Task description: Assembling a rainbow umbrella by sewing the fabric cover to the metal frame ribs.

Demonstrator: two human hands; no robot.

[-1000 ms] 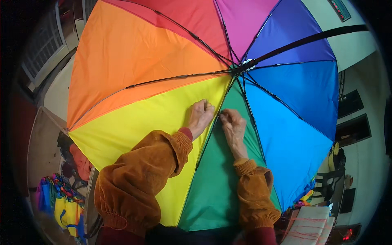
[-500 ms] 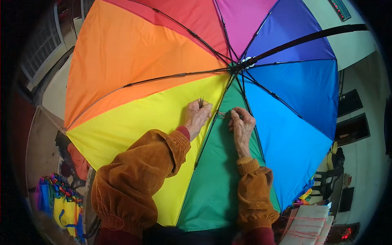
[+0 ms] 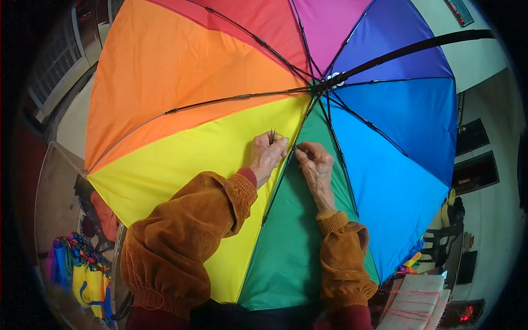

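An open rainbow umbrella (image 3: 220, 148) spreads before me, its inner side with black ribs facing me. My left hand (image 3: 268, 151) lies over the yellow panel beside the rib between yellow and green. It is closed around small thread snips (image 3: 272, 136), whose two thin tips point up; the rest is hidden in the palm. My right hand (image 3: 315, 165) is over the green panel, thumb and finger pinched together at that same rib (image 3: 288, 158). The thread at those fingertips is too fine to make out now. The black shaft (image 3: 412, 55) runs from the hub toward the upper right.
A pile of colourful folded fabric (image 3: 88, 280) sits at the lower left. At the lower right stands a pale block (image 3: 410, 302) with red threads strung over it. Behind it is a dark chair (image 3: 437, 242). A barred window (image 3: 55, 55) is at the upper left.
My right hand has moved left and slightly up to the rib, where a reddish thread showed between the hands before. My left hand has barely moved, and the umbrella has shifted slightly.
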